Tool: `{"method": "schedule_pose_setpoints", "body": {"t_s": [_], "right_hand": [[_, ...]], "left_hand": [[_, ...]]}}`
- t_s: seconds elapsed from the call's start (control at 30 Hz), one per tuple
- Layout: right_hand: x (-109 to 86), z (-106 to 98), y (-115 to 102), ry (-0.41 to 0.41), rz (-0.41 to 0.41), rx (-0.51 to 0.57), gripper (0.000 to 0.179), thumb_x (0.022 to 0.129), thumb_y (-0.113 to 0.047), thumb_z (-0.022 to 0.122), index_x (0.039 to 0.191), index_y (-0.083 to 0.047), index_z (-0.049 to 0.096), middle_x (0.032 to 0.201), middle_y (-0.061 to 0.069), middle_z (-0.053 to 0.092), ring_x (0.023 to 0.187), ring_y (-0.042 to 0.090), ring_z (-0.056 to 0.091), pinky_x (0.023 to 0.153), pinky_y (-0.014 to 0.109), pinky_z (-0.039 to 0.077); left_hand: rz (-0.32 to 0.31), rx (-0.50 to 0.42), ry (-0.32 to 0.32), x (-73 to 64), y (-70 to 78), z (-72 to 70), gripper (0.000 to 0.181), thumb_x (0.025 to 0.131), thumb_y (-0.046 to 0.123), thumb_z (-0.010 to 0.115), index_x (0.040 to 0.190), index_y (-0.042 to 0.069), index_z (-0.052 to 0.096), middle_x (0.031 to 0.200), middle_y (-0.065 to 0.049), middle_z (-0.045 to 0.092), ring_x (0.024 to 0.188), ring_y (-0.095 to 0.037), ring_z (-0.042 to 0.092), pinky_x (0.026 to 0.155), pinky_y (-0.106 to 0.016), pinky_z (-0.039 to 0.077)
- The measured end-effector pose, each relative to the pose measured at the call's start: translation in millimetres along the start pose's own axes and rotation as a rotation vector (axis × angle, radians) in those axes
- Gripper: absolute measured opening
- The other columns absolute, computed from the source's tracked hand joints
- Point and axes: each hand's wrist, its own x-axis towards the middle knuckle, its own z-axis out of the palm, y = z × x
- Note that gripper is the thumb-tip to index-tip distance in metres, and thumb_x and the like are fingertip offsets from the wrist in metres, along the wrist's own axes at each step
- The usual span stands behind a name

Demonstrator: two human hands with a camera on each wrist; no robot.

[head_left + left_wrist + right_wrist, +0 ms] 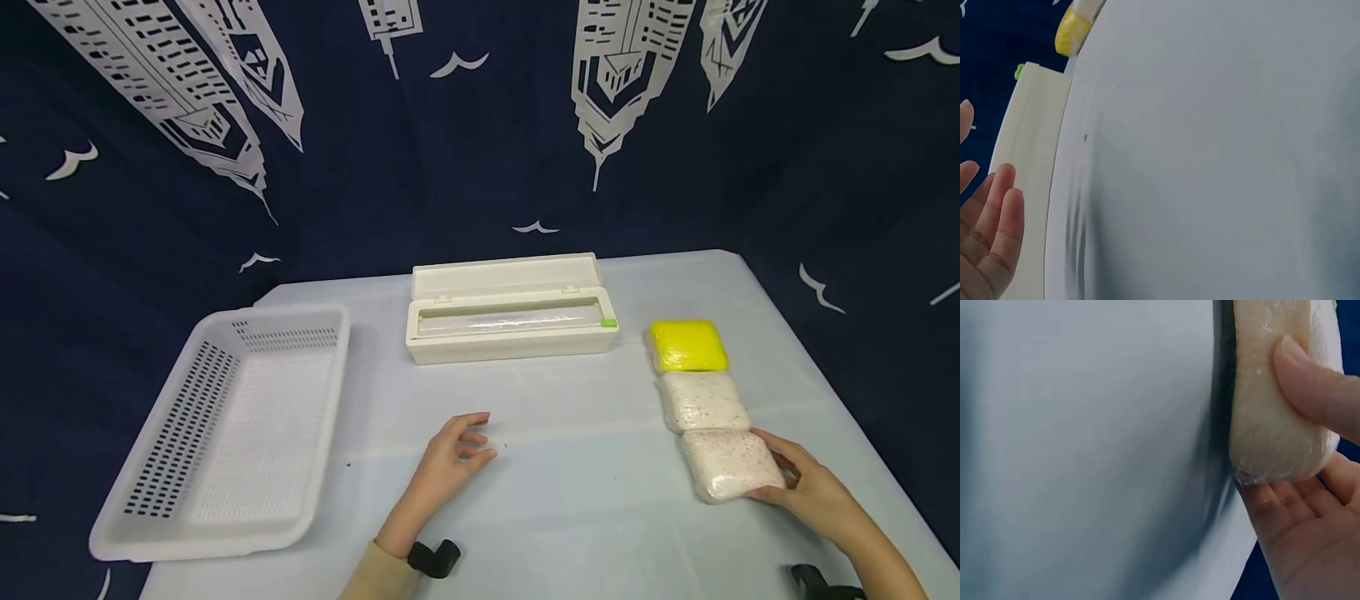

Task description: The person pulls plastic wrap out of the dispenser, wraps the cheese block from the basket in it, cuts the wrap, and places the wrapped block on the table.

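Observation:
Three plastic-wrapped bundles lie in a row on the right: a yellow bundle [688, 346] at the back, a speckled white bundle [705, 402] in the middle and another speckled white bundle [729, 464] nearest me. My right hand [813, 492] grips that nearest bundle at its right end. In the right wrist view, the thumb [1313, 381] presses on the clear-wrapped bundle [1266, 419], with the other fingers around its end. My left hand [450, 462] hovers over the table's middle, fingers loosely bent, holding nothing. Ahead of it stands a cream cling film dispenser [510, 346], lid raised, with a film roll [510, 321] inside.
A white perforated plastic basket [318, 467] stands on the left, partly past the table's edge. Pale cloth covers the table [570, 517]. Behind hangs a dark blue curtain [480, 150] with white building and bird prints. Black wrist cameras [435, 560] sit at both wrists.

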Motion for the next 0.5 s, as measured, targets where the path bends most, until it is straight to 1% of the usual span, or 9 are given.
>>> {"method": "schedule_pose_setpoints", "body": {"t_s": [0.13,0.23,0.33,0.37,0.5], "right_hand": [[2.8,-0.5,2.5,0.019,-0.006,-0.049,0.105,0.076,-0.031,0.084,0.150,0.009,0.021,0.141,0.046,0.027,0.120,0.066,0.037,0.091,0.061,0.048],[2.8,1.9,3.0,0.022,-0.036,-0.101,0.108,0.075,-0.024,0.085,0.151,0.010,0.015,0.139,0.048,0.027,0.118,0.068,0.037,0.091,0.065,0.045],[4.9,2.9,3.6,0.016,-0.065,-0.142,0.112,0.075,-0.021,0.085,0.151,0.012,0.009,0.138,0.049,0.026,0.116,0.069,0.038,0.089,0.067,0.046],[3.6,3.7,4.0,0.021,-0.066,-0.154,0.113,0.074,-0.019,0.085,0.150,0.013,0.008,0.138,0.049,0.026,0.116,0.068,0.038,0.089,0.067,0.046],[-4.2,6.3,5.2,0.019,-0.052,-0.198,0.109,0.072,-0.012,0.084,0.147,0.017,0.011,0.139,0.048,0.024,0.120,0.067,0.032,0.095,0.070,0.038]], "left_hand": [[-0.015,0.021,0.022,1.0,0.0,-2.7,0.049,0.089,0.016,0.074,0.134,0.009,0.056,0.130,-0.009,0.060,0.104,-0.022,0.065,0.083,-0.026,0.056],[-0.029,0.035,0.026,2.3,-0.3,-4.5,0.049,0.089,0.018,0.073,0.134,0.009,0.056,0.129,-0.011,0.060,0.105,-0.023,0.065,0.084,-0.029,0.056],[-0.031,0.059,0.028,4.9,-2.0,-4.7,0.049,0.089,0.019,0.074,0.134,0.010,0.056,0.127,-0.013,0.060,0.106,-0.024,0.064,0.086,-0.033,0.055],[-0.027,0.068,0.026,5.1,-2.9,-3.9,0.049,0.089,0.019,0.074,0.134,0.009,0.056,0.126,-0.013,0.060,0.107,-0.025,0.064,0.087,-0.034,0.055],[-0.024,0.113,0.012,2.6,-6.2,-0.4,0.049,0.089,0.020,0.073,0.134,0.009,0.057,0.126,-0.013,0.060,0.108,-0.026,0.062,0.088,-0.036,0.055]]}}
